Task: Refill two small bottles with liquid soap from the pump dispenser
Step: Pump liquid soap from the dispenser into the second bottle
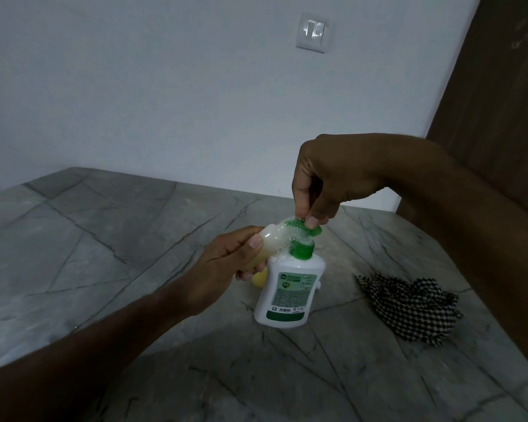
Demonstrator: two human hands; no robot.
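Note:
A white pump dispenser [287,287] with a green pump head [302,231] stands on the grey marble table [104,239]. My left hand [226,266] grips a small pale bottle [270,239], tilted with its mouth against the pump's nozzle, and white foam clings around nozzle and bottle. My right hand [326,181] comes from above, its thumb and fingertips pinching the green pump head. A second small yellowish object [260,280] peeks out behind the dispenser, mostly hidden by my left hand.
A crumpled black-and-white checked cloth [409,306] lies on the table to the right of the dispenser. A white wall with a light switch [313,32] rises behind the table, and a brown wooden door [500,102] stands at the right.

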